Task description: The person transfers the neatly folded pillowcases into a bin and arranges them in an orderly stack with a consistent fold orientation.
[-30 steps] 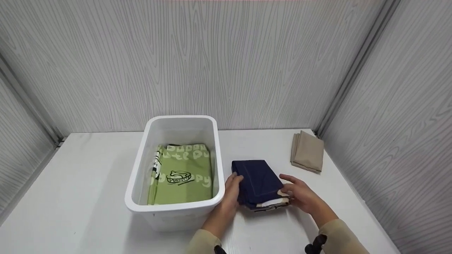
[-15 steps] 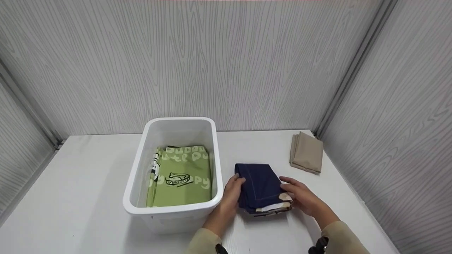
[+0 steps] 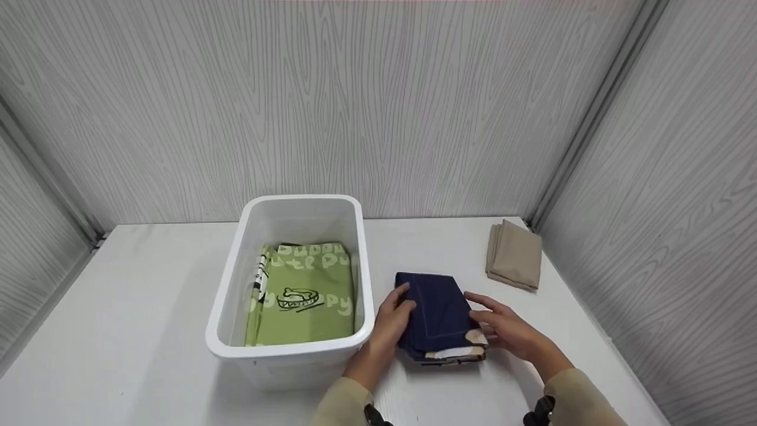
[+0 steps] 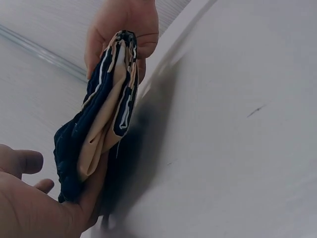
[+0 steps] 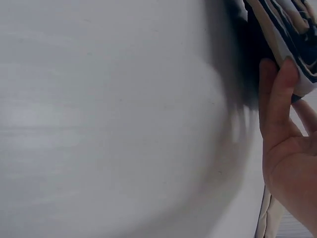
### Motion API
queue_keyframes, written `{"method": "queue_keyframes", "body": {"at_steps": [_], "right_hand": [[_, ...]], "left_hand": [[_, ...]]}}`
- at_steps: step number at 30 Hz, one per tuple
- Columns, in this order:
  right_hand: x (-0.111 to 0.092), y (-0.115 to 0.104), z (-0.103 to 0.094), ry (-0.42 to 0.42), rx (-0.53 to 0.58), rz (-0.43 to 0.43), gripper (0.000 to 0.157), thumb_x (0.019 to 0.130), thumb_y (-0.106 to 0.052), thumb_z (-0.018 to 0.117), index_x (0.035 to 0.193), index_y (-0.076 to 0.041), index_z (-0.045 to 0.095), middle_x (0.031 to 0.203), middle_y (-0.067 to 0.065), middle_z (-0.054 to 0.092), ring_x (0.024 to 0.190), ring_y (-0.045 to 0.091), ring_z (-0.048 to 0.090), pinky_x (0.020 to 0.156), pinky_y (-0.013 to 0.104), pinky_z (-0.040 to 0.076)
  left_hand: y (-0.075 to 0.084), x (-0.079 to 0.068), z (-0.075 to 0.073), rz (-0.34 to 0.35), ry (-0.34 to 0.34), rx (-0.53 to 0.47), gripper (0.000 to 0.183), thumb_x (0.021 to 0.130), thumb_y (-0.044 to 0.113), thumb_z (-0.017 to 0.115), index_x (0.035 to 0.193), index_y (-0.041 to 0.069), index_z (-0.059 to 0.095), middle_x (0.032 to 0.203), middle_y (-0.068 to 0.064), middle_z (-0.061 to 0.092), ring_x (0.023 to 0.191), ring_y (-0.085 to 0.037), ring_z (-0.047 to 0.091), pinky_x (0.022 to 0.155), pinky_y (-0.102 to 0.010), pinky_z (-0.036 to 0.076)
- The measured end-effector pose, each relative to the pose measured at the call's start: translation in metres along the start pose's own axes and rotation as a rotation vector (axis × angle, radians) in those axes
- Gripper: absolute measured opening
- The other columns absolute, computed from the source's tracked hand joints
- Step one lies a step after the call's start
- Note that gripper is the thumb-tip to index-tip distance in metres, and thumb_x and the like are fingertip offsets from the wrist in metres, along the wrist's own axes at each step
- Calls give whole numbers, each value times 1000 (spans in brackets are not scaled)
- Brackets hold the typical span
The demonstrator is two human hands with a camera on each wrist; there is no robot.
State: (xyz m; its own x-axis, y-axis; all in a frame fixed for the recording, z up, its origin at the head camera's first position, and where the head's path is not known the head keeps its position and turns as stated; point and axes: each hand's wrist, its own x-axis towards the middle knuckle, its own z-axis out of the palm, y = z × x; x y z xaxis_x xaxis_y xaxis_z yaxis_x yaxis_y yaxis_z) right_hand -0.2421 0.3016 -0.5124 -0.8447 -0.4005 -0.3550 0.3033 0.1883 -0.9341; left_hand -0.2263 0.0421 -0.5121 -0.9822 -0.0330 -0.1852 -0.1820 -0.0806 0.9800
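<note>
A folded navy cloth (image 3: 437, 310) with beige and white layered edges is held between both hands, just right of the tub. My left hand (image 3: 387, 322) grips its left side, thumb and forefinger at the top edge. In the left wrist view, other fingers of the left hand (image 4: 39, 208) reach beneath the cloth (image 4: 99, 124), whose stacked folds face the camera. At the right side, my right hand (image 3: 511, 331) holds the near corner. From the right wrist view, fingers of the right hand (image 5: 292, 158) lie along the underside, close over a dark shadow on the table.
A white plastic tub (image 3: 366, 284) stands left of the hands, its rim close to the left forearm. Inside lies a folded green printed cloth (image 3: 313, 296). A folded beige cloth (image 3: 514, 257) rests at the table's back right. Grey wood-grain walls (image 3: 378, 106) enclose the white table (image 3: 159, 307).
Both hands have shifted the navy cloth slightly nearer and to the right, turning it a little. The left fingers have moved along its left edge. The tub and beige cloth stay put.
</note>
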Motion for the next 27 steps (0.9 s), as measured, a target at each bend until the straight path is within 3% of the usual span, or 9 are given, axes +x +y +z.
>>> {"method": "queue_keyframes", "body": {"at_steps": [6,14,18,21,23,27], "right_hand": [[6,-1,1,5,-18,-18,66,102,-31,56,158,-13,27,140,21,55,115,28,65,93,42,55],[13,-4,2,18,12,-9,65,102,-29,56,158,-16,28,138,16,58,111,27,67,90,40,56],[16,-4,4,22,7,-4,64,101,-22,56,158,-14,29,128,10,61,95,15,66,83,35,56],[17,-4,4,30,-3,-1,64,98,-13,56,157,-13,31,124,8,55,78,9,53,74,30,50],[18,-3,4,35,-6,0,65,96,-8,55,157,-13,32,126,10,51,72,10,43,68,28,44],[19,-1,3,43,-14,-4,66,94,-4,55,156,-15,34,139,14,48,71,12,40,61,27,38]], "left_hand": [[-4,3,-1,10,9,52,46,93,13,56,137,2,58,146,-20,50,138,-33,42,113,-45,36],[-4,7,0,26,37,87,47,89,12,58,134,-4,58,137,-20,58,132,-31,49,109,-42,40],[-5,8,0,46,41,115,48,86,8,60,133,-4,59,137,-21,58,133,-33,48,111,-42,38],[-7,7,0,58,33,124,51,83,3,62,133,-4,58,139,-23,55,136,-34,45,113,-44,36],[-8,7,-1,64,25,124,53,80,0,63,133,-3,58,141,-23,53,138,-35,42,114,-45,34],[-10,6,-2,79,21,121,57,77,-5,64,133,-3,58,141,-24,53,137,-35,43,113,-46,36]]}}
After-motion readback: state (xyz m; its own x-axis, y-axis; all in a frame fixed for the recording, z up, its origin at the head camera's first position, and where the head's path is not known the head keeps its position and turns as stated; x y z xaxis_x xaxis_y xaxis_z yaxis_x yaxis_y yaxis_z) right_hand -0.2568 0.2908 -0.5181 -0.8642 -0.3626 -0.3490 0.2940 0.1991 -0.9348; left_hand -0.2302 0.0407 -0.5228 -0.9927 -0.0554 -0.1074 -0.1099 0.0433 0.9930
